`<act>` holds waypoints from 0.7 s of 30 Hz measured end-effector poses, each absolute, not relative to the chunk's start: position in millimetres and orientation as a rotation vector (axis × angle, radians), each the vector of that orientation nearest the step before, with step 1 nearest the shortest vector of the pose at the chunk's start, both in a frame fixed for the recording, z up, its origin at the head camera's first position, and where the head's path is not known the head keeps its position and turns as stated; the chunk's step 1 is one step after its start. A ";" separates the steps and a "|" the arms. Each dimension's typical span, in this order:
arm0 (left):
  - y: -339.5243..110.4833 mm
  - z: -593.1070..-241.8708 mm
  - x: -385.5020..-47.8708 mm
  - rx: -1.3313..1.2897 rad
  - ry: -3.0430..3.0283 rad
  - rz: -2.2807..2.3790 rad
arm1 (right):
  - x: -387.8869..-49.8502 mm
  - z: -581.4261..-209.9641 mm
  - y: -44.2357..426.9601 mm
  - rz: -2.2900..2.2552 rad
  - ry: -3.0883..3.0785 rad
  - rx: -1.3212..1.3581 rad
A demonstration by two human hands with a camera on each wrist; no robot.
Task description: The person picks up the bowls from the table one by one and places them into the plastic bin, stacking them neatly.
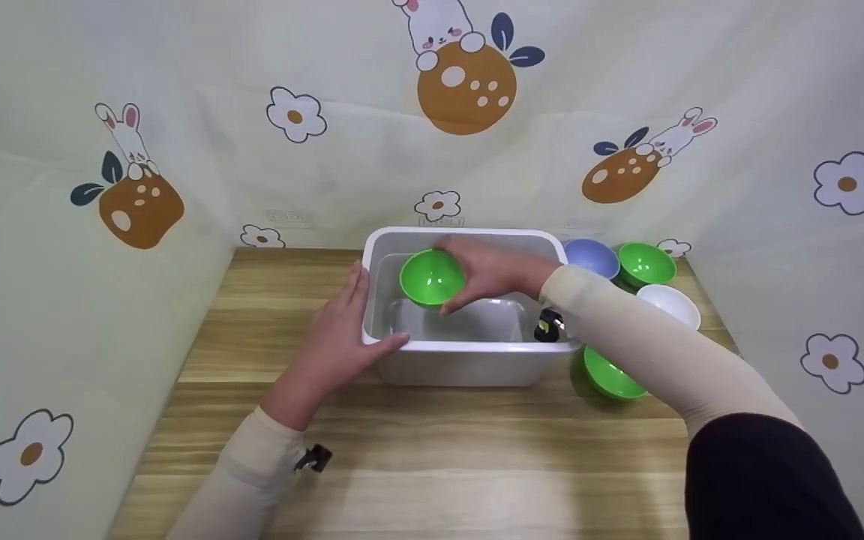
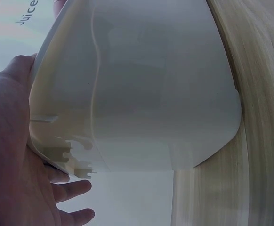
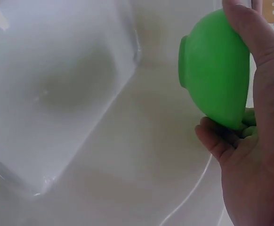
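1. The work in hand looks partway through: a green bowl (image 1: 430, 277) is within the white tub (image 1: 471, 347), its opening facing up toward the head camera, and it seems to be held off the tub's floor.
2. The right hand (image 1: 496, 268) pinches that bowl at its side, thumb on the near edge and fingers around the far one.
3. The left hand (image 1: 331, 326) rests on the tub's left end; its fingers lie fairly straight and spread along the outside, the thumb over the front rim.
4. Right of the tub, on the wooden surface (image 1: 447, 465), are a blue bowl (image 1: 591, 257), another green bowl (image 1: 646, 262), a white bowl (image 1: 668, 306) and a nearer green bowl (image 1: 613, 375), partly hidden by the right sleeve (image 1: 649, 349).
5. No second bowl shows in the visible part of the tub. Whether bowls are being put in or taken out, I cannot tell.
6. "Juice" reads on the wall cloth (image 2: 14, 40) in the left wrist view; its pale lettering behind the tub is illegible.
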State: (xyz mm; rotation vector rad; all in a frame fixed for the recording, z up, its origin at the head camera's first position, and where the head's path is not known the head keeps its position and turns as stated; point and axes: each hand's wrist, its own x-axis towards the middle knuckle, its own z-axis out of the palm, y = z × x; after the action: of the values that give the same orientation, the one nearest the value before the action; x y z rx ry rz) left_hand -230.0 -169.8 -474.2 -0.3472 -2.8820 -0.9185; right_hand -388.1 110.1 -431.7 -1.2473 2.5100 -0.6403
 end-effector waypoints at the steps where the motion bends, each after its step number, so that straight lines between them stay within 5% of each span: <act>1: -169.9 -474.4 -230.2 -0.350 -2.882 -0.921 | -387.9 -433.7 109.5 -0.626 2.505 -1.248; 21: -169.7 -477.8 -232.0 -0.369 -2.854 -0.915 | -388.2 -464.0 88.5 -0.208 2.511 -1.378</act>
State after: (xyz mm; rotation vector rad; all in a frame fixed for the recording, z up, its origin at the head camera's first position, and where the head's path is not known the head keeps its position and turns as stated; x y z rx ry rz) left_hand -232.0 -169.7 -477.8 -0.3686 -2.8543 -0.9146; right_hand -388.2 88.5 -464.0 -1.3775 2.5112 -0.2081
